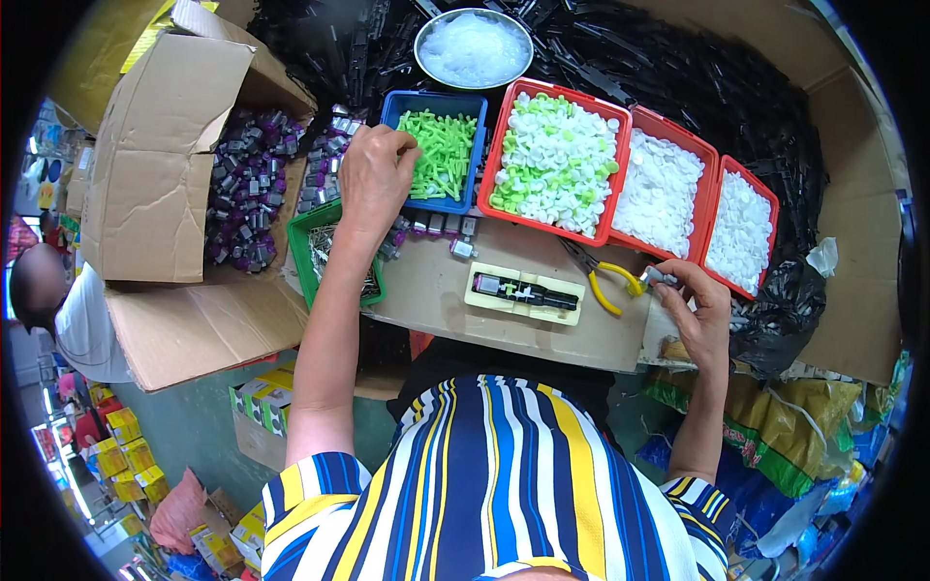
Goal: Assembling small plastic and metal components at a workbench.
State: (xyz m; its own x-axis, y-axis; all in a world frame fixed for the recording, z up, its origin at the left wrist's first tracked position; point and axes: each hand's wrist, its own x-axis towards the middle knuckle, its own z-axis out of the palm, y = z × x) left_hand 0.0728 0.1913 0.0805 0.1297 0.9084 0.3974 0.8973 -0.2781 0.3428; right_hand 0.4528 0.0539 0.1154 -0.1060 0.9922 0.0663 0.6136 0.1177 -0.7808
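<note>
Small grey metal part (661, 276) sits pinched in the right hand (699, 315), at the right edge of the cardboard work surface (436, 290), just beside the nearest red tray. Looks light, rigid, probably a bit slick; a fingertip pinch across its sides seems the only sensible hold, and it would drop easily if the pinch loosened. Fingers closed narrow around it.

Left hand (373, 179) reaches over the blue tray (433, 102), fingertips curled together at the green plastic pins (441, 150). Can't tell if a pin is actually caught between them. Pins look featherlight, thin, slightly bendy; best taken by the shaft, one at a time.

Around them: yellow-handled pliers (605, 281) lying just left of the right hand, a pale yellow jig (523, 292) with a dark piece set in it at mid board, a row of small grey parts (436, 228) near the blue tray. Three red trays (668, 189) hold white and pale green caps. Green basket (315, 257) under the left forearm, cardboard box (155, 174) of purple pieces further left, metal bowl (473, 48) of clear bits behind.
</note>
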